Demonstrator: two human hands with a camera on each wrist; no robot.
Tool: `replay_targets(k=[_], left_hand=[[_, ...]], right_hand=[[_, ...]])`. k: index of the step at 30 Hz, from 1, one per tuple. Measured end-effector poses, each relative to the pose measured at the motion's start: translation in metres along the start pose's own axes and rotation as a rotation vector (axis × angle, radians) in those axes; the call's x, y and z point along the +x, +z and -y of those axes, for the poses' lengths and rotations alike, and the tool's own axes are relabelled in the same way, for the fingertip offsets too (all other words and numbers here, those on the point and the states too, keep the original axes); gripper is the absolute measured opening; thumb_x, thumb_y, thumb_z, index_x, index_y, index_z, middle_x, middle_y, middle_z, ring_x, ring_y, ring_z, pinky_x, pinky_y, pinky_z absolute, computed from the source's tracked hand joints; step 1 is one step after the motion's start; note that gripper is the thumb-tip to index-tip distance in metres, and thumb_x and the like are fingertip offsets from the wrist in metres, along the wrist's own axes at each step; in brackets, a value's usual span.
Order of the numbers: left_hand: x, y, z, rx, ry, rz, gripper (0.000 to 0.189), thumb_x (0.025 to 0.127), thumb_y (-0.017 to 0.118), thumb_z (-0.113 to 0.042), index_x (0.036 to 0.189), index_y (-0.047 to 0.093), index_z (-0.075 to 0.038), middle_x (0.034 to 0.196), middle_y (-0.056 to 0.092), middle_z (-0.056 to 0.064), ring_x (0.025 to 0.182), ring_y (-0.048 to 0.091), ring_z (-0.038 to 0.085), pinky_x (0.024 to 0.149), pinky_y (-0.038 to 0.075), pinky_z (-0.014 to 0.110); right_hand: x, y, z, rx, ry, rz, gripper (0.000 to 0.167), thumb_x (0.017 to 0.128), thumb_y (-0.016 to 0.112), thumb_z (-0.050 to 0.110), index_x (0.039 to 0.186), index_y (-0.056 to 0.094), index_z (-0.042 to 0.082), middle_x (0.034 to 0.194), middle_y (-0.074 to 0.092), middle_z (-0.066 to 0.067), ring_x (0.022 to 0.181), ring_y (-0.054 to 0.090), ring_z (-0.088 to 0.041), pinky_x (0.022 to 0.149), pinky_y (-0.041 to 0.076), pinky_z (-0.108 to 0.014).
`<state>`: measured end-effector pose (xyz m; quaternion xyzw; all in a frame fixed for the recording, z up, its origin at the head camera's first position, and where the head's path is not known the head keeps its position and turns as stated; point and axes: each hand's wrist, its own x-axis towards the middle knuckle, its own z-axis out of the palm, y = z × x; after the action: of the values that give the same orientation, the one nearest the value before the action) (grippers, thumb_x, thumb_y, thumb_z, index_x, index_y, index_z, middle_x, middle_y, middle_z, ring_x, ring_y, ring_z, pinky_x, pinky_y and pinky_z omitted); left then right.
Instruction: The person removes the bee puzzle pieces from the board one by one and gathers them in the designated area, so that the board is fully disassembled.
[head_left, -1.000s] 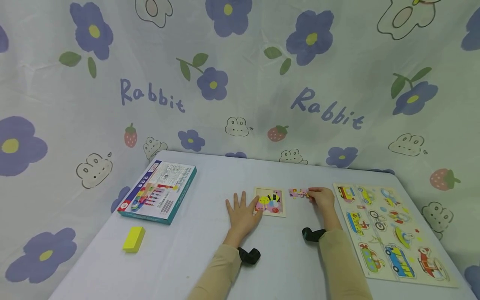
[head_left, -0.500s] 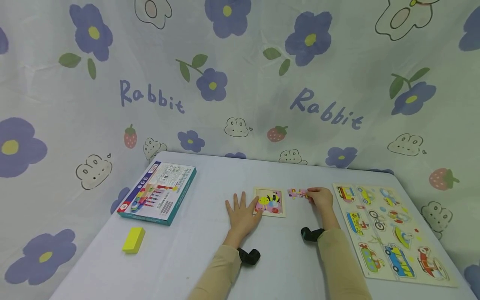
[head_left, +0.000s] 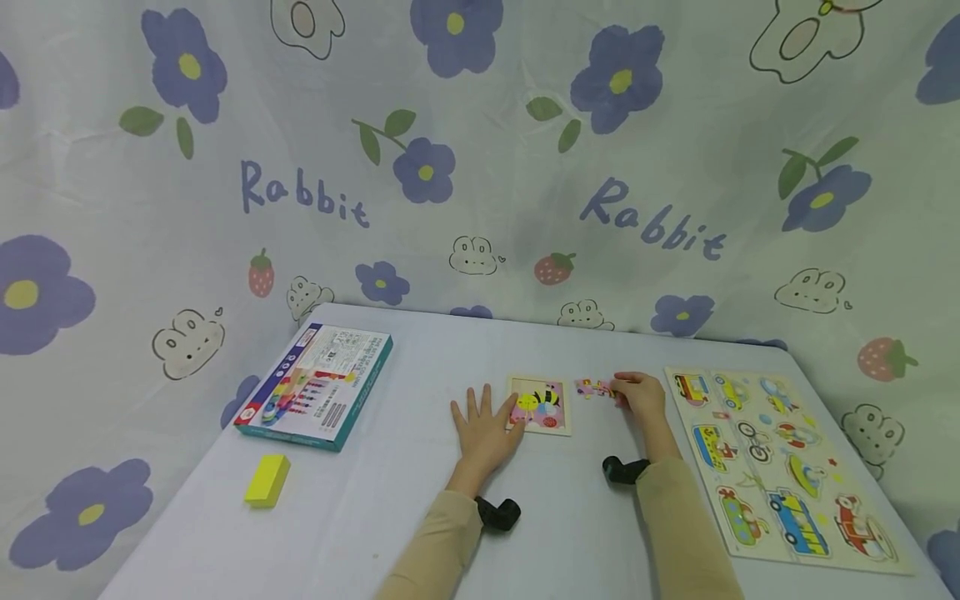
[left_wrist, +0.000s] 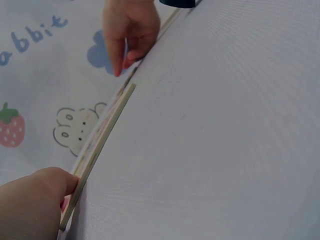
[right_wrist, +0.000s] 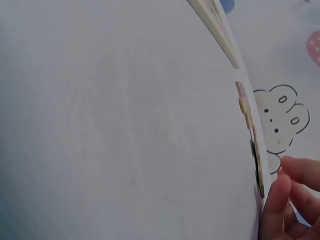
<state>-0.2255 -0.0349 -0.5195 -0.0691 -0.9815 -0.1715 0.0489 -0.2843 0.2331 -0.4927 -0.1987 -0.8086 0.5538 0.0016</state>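
In the head view my left hand (head_left: 486, 432) lies with fingers spread. Its thumb side rests on the left edge of a small square wooden puzzle tray (head_left: 567, 419) with a yellow-and-black bee picture on pink. To the right of the tray, a short strip of pink puzzle pieces (head_left: 594, 388) lies on the table. My right hand (head_left: 643, 402) has its fingers bent at the strip's right end and pinches a puzzle piece there; the fingertips hide part of it. Seen edge-on in the right wrist view, the pieces (right_wrist: 248, 117) lie low beside the right fingers (right_wrist: 280, 192).
A large wooden board of vehicle pictures (head_left: 780, 467) lies right of my right forearm. At the left are a flat printed box (head_left: 318, 385) and a yellow block (head_left: 267, 481). A patterned curtain (head_left: 480, 167) hangs behind the white table (head_left: 360, 508).
My right hand and the strip of puzzle pieces have shifted very slightly, with the strip tilting a little. The left hand and tray stay in place.
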Motion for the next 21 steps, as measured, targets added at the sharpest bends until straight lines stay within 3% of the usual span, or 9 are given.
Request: replay_targets(k=[4, 11, 21], left_hand=[[0.0, 0.001, 0.001, -0.001, -0.006, 0.012, 0.051, 0.089, 0.045, -0.051, 0.138, 0.043, -0.034, 0.15, 0.023, 0.017, 0.138, 0.009, 0.043, 0.103, -0.004, 0.065], [0.003, 0.004, 0.001, 0.004, -0.01, 0.024, 0.052, 0.09, 0.043, -0.052, 0.139, 0.041, -0.035, 0.151, 0.021, 0.016, 0.139, 0.006, 0.042, 0.104, -0.006, 0.064], [0.002, 0.004, 0.0, 0.003, -0.007, 0.023, 0.052, 0.09, 0.043, -0.052, 0.139, 0.042, -0.035, 0.151, 0.02, 0.016, 0.138, 0.006, 0.043, 0.104, -0.006, 0.064]], right_hand=[[-0.001, 0.003, 0.002, 0.087, -0.003, 0.051, 0.038, 0.088, 0.061, 0.015, 0.121, 0.057, -0.003, 0.07, 0.057, 0.007, 0.055, 0.051, -0.003, 0.051, 0.046, -0.018], [-0.008, 0.017, 0.017, 0.097, -0.083, 0.09, 0.037, 0.089, 0.059, 0.013, 0.121, 0.056, -0.005, 0.082, 0.06, 0.0, 0.061, 0.053, -0.004, 0.057, 0.047, -0.017], [-0.016, 0.04, 0.034, 0.094, -0.084, 0.175, 0.036, 0.09, 0.058, 0.014, 0.122, 0.055, -0.003, 0.099, 0.06, -0.013, 0.07, 0.057, -0.008, 0.063, 0.05, -0.019]])
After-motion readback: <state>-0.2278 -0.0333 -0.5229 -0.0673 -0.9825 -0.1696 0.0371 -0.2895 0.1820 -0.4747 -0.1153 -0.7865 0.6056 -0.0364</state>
